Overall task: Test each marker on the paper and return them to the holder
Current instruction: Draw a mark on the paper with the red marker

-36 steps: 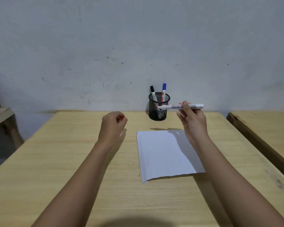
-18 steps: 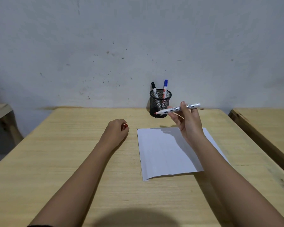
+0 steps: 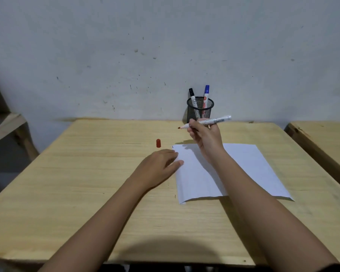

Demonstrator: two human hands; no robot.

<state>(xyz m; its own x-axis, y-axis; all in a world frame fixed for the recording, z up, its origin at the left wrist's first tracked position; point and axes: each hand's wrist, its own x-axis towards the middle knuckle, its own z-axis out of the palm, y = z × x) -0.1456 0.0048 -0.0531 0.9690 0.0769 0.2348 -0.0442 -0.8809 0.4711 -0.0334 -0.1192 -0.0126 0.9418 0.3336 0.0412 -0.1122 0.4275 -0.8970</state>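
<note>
Marker cap (image 3: 158, 143), red, now set upright on the table (image 3: 86, 183), released since the earlier frame. Left hand (image 3: 159, 167) has been lowered flat, fingers released, onto the paper's (image 3: 243, 169) left edge. Uncapped marker (image 3: 206, 122) is gripped by the right hand (image 3: 205, 134) above the paper, before the mesh holder (image 3: 200, 108).

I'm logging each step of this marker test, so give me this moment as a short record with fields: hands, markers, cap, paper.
right hand: holds the uncapped red-tipped white marker above the table, tip pointing left
left hand: open, fingertips on the left edge of the white paper sheet
red cap: standing on the wooden table, left of the paper
black mesh holder: holds a black-capped marker and a blue-capped marker
paper: no test marks visible
</note>
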